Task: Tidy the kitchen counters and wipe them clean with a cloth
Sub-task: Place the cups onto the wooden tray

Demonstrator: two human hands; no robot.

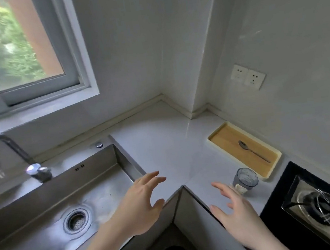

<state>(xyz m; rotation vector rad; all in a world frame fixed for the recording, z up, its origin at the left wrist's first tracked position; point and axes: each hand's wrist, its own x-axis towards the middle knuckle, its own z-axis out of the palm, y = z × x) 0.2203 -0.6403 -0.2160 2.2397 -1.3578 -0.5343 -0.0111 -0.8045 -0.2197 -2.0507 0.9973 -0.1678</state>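
Both the left hand (141, 205) and right hand (238, 218) hover with grip released, fingers spread, above the worktop (162, 146) corner, where a glass (244, 179) stands beside a tray (245, 150) holding a spoon (253, 151).

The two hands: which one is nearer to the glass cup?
The right hand: its fingers reach almost to the glass cup, while the left hand hovers by the sink edge.
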